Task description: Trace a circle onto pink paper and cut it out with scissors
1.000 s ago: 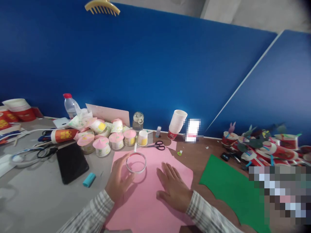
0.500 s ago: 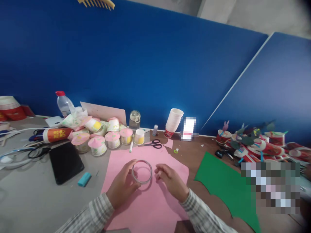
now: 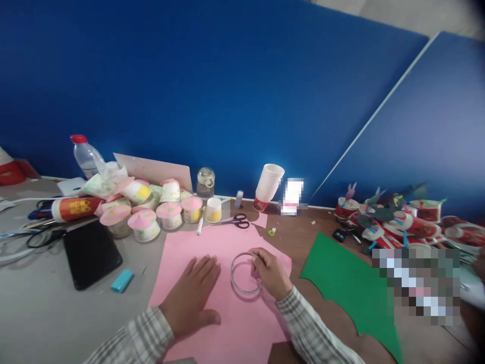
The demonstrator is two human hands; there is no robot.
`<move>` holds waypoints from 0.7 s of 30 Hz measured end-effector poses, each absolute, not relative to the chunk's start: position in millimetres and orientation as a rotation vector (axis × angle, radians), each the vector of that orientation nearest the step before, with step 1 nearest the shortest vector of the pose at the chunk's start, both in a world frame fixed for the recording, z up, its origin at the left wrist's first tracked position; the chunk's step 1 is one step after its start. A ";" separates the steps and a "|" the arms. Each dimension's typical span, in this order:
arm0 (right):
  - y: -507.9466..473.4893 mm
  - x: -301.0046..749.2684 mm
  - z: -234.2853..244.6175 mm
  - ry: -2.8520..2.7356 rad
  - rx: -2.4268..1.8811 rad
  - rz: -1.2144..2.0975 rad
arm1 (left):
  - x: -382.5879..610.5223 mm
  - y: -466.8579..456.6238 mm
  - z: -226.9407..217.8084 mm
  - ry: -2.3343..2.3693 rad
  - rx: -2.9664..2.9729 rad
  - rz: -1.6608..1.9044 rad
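Note:
My right hand (image 3: pixel 271 273) pinches the right side of a thin grey ring (image 3: pixel 233 285), which looks like a narrow roll of tape, tilted up over a pink paper sheet (image 3: pixel 235 328). Open and flat, my left hand (image 3: pixel 193 298) lies on the left part of that sheet with its fingers stretched out and thumb apart. Nothing is in it. Black-handled scissors (image 3: pixel 240 221) lie at the sheet's far edge, near a marker pen (image 3: pixel 200 226). A cut green sheet (image 3: pixel 344 283) lies to the right.
Paper cups with pink tops (image 3: pixel 145 226) cluster at the back left, near a tablet-like black slab (image 3: pixel 93 255) and a turquoise object (image 3: pixel 122 280). Stacked white cups (image 3: pixel 271 182) lean by the blue partition (image 3: pixel 212 91). Red cup crafts (image 3: pixel 417 222) crowd the right.
The ring has passed from my left hand to my right and shifted rightward. My left hand has flattened onto the pink sheet. The camera view has moved slightly.

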State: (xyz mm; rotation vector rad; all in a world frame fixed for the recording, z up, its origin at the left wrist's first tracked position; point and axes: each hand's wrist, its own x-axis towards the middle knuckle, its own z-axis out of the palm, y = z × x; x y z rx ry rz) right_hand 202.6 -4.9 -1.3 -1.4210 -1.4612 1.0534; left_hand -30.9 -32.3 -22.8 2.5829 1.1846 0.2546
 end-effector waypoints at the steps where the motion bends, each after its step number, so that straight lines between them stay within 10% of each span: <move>1: -4.9 203.8 -3.7 -1.517 -1.435 0.986 | -30.8 -32.1 -21.7 1.188 2.581 0.206; 21: -11.1 224.0 9.3 -2.107 -1.318 0.760 | -37.4 -33.0 -13.6 1.098 2.581 0.184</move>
